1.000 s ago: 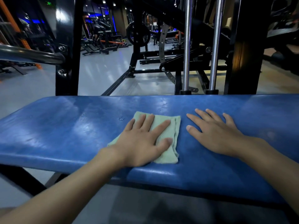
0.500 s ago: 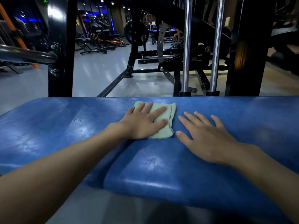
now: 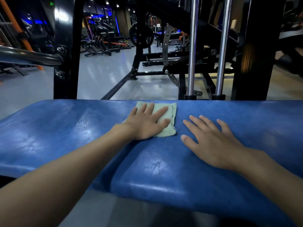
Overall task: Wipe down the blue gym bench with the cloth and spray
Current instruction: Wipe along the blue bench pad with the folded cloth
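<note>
A left hand (image 3: pixel 146 124) presses a pale green cloth (image 3: pixel 171 112) with straight fingers (image 3: pixel 161 113), near the far edge of the blue padded worktop (image 3: pixel 65 128). Just beside it, the right hand (image 3: pixel 211 141) rests flat, fingers spread.

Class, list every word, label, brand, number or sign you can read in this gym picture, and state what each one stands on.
No text here is legible.
The green lit sign, high on the far left: too small and blurred to read.
A pale notice deep in the background: too small to read.
The blue bench and the cloth: no print visible.
</note>
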`<state>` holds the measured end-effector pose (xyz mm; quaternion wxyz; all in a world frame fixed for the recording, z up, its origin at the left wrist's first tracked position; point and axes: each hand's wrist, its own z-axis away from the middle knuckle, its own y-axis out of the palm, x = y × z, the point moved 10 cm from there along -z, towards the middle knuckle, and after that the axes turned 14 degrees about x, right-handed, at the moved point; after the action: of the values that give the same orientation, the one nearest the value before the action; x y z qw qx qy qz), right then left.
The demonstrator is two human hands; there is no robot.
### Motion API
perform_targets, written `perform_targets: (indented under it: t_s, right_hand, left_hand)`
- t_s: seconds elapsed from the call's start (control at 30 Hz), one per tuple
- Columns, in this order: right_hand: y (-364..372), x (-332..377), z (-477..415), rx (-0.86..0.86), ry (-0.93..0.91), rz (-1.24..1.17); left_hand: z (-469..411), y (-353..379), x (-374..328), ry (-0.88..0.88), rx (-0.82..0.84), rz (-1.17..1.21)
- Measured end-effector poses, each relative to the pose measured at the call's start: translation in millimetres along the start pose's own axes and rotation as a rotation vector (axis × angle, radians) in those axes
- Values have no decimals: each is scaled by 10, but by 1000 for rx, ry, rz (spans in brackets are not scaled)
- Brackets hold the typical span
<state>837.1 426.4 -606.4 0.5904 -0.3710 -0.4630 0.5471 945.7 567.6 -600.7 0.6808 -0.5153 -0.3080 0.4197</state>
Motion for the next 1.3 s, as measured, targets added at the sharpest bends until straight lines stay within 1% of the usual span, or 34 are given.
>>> perform_targets:
  t_s: [0.23,0.3,0.4,0.53,0.83,0.97,1.1,1.2,1.3]
  right_hand:
    - [-49,12,46,32,-11,-15]
    - [-113,50,47,8,-32,4]
    - [-114,138,23,-1,-77,-30]
    - [-1,148,-43,32,-70,-21]
    - [3,142,-62,2,-52,15]
    - [-10,139,-48,-8,-50,14]
    - [-5,149,-43,8,-47,15]
    - [-7,150,-33,15,-34,22]
    - [-2,148,-27,28,-30,19]
  left_hand:
    - [1132,348,-155,10,14,-57]
    - [1272,384,-175,19,-2,-67]
    - [1303,390,-178,22,-2,-67]
    - [944,282,-65,14,36,-30]
    - [-636,-167,404,-84,24,6]
    - [-846,-241,472,-116,45,25]
    - [-484,-124,418,-70,-7,26]
    - [52,15,322,-35,-11,2]
    - [641,192,231,-20,22,2]
